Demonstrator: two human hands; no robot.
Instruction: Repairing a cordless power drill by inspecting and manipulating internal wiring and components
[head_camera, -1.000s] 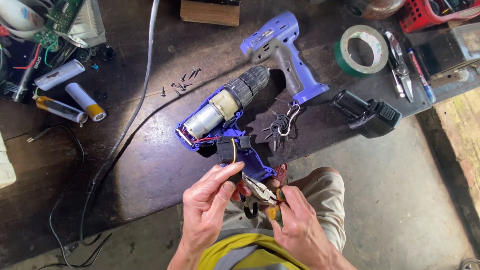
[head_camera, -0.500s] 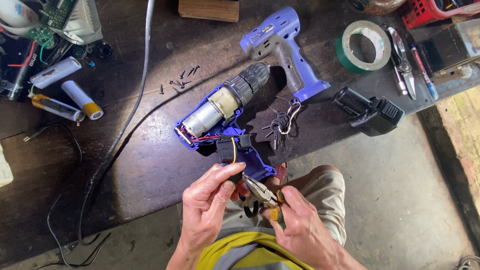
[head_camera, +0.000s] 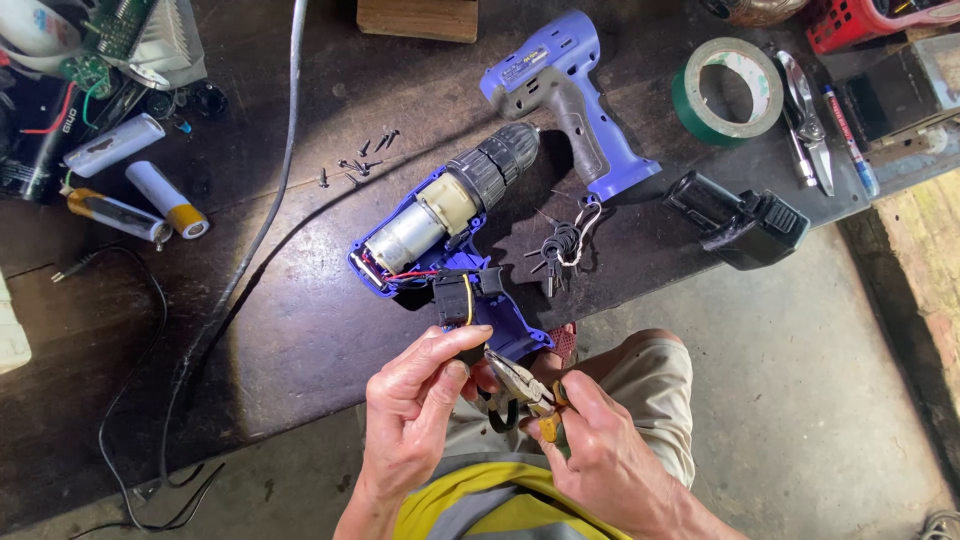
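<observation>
An opened blue cordless drill (head_camera: 440, 225) lies on the dark workbench (head_camera: 300, 330), its motor, chuck and wiring exposed. My left hand (head_camera: 420, 400) pinches a yellow wire that runs from the drill's black switch block (head_camera: 455, 295). My right hand (head_camera: 600, 450) grips pliers (head_camera: 520, 385) with yellow handles, their jaws pointing at the wire end by my left fingers. The drill's other shell half (head_camera: 565, 90) lies farther back.
A black battery pack (head_camera: 745, 220), a bunch of keys (head_camera: 560, 245), loose screws (head_camera: 360, 160), green tape roll (head_camera: 728, 90), cutters (head_camera: 808, 120), cylindrical cells (head_camera: 150, 195) and a grey cable (head_camera: 255, 230) lie on the bench. Concrete floor (head_camera: 830, 400) is to the right.
Both hands have stayed at the wire with only small shifts. The view has moved slightly, so the bench items sit a little higher in the picture.
</observation>
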